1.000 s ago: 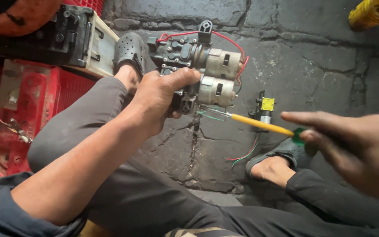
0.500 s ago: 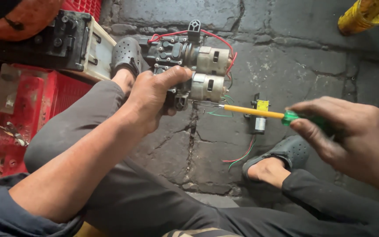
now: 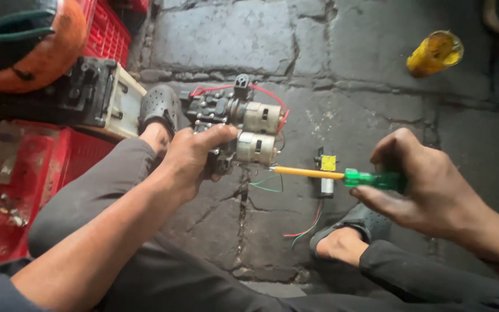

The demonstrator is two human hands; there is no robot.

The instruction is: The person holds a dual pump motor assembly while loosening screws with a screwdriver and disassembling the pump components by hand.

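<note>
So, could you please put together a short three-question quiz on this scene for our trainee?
1. True or false: the left hand grips the twin-motor pump assembly.
2. What does the right hand hold? A) a hammer B) a screwdriver with a green handle and yellow shaft C) pliers
3. Fill in: the small part with a yellow block lies on the stone ____.

Key:
1. True: fingers wrap its black end, the two silver motors pointing toward the screwdriver.
2. B: its tip points toward the assembly.
3. Floor, between the person's two feet, with red and green wires trailing from it.
</note>
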